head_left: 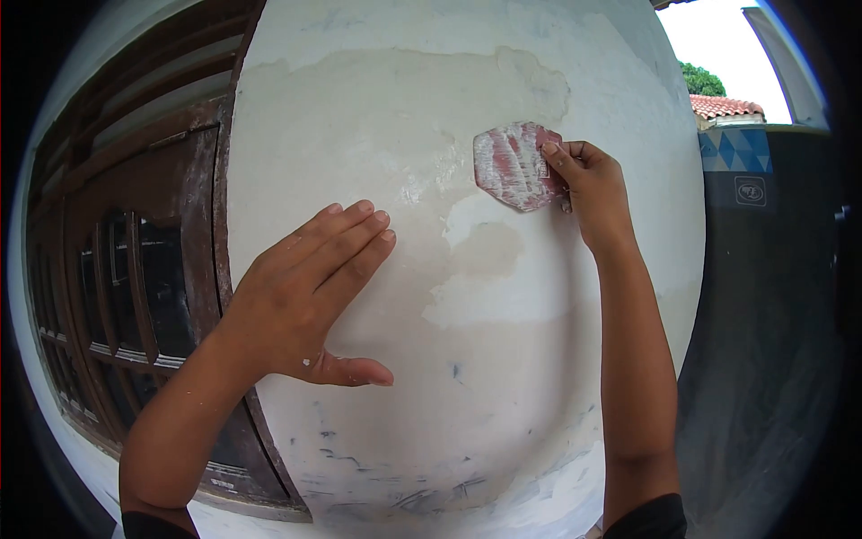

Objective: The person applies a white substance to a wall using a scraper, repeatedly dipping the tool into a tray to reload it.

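My right hand [593, 184] pinches the near corner of a flat, six-sided reddish putty scraper [521, 166], thumb in front and fingers curled behind. White putty is smeared in streaks over its face. The scraper is up against the white wall [503, 386], at the edge of a damp-looking beige patch of putty [386, 108]. Lower and to the left, my left hand [314, 292] is open before the wall, fingers stretched out side by side and thumb apart. It holds nothing, and small white specks dot its skin.
A dark brown wooden door or window frame [220, 198] with slatted panels borders the wall on the left. On the right hangs a dark sheet [763, 296] with a blue patterned strip [736, 151]. Red roof tiles [727, 108] show beyond. Dark scuffs mark the lower wall.
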`<state>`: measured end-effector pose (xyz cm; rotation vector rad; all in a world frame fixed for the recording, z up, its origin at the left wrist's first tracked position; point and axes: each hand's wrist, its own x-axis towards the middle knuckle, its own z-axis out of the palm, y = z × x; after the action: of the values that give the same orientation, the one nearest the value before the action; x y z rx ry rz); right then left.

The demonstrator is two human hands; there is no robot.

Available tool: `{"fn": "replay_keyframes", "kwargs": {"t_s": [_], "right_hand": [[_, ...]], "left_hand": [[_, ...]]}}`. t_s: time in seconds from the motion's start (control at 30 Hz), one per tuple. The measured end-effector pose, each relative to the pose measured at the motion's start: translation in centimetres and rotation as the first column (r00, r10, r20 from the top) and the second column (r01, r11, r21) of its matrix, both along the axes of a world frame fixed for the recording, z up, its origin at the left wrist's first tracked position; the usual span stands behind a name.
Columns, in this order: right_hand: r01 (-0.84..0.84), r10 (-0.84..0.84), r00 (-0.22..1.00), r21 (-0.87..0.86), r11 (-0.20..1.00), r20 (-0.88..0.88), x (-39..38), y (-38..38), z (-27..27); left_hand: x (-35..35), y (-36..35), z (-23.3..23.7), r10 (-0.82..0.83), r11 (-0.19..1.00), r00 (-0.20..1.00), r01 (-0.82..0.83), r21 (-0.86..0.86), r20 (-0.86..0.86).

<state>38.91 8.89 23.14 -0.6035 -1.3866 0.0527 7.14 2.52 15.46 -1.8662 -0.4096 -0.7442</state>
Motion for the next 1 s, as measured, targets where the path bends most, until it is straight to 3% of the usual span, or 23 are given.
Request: {"fn": "replay_keyframes", "kwargs": {"t_s": [0.1,0.27,0.33,0.4,0.57,0.6,0.67,0.87,1.0], "right_hand": [[-0.241,0.241,0.965,0.012,0.97,-0.102,1.0,0.2,-0.1],[-0.18,0.18,0.984,0.011,0.984,-0.001,-2.3,-0.4,0.6],[0.025,-0.026,0.999,0.052,0.998,0.027,-2.6,0.0,0.4],[-0.075,0.07,0.989,-0.035,0.997,-0.132,-0.8,0.2,-0.4],[-0.199,0.199,0.971,0.012,0.98,-0.134,-0.5,0.4,-0.1],[-0.197,0.196,0.971,0.011,0.98,-0.136,-0.6,0.5,0.0],[0.027,-0.02,0.996,0.076,0.997,-0.086,-0.7,0.5,0.1],[-0.245,0.245,0.945,0.028,0.969,-0.215,1.9,0.9,-0.2],[-0.101,0.105,0.99,0.039,0.994,-0.093,0.2,0.0,0.1]], "left_hand": [[-0.4,0.4,0.0,0.01,1.0,1.0,-0.01,0.01,-0.001],[0.4,1.0,0.2,0.027,0.999,0.999,-0.027,0.022,0.023],[0.5,1.1,0.2,0.017,0.999,1.0,-0.018,0.032,0.025],[0.0,0.7,0.3,0.021,0.999,0.999,-0.022,0.041,0.032],[-0.1,0.4,0.6,0.021,0.998,0.999,-0.024,0.061,0.039],[0.0,0.4,0.6,0.017,0.998,0.999,-0.019,0.06,0.039],[0.1,0.4,0.5,0.011,0.998,0.999,-0.013,0.06,0.039],[-0.1,0.2,0.4,0.015,0.998,0.999,-0.018,0.057,0.041],[0.3,0.4,0.7,0.012,0.997,0.999,-0.015,0.073,0.049]]}}
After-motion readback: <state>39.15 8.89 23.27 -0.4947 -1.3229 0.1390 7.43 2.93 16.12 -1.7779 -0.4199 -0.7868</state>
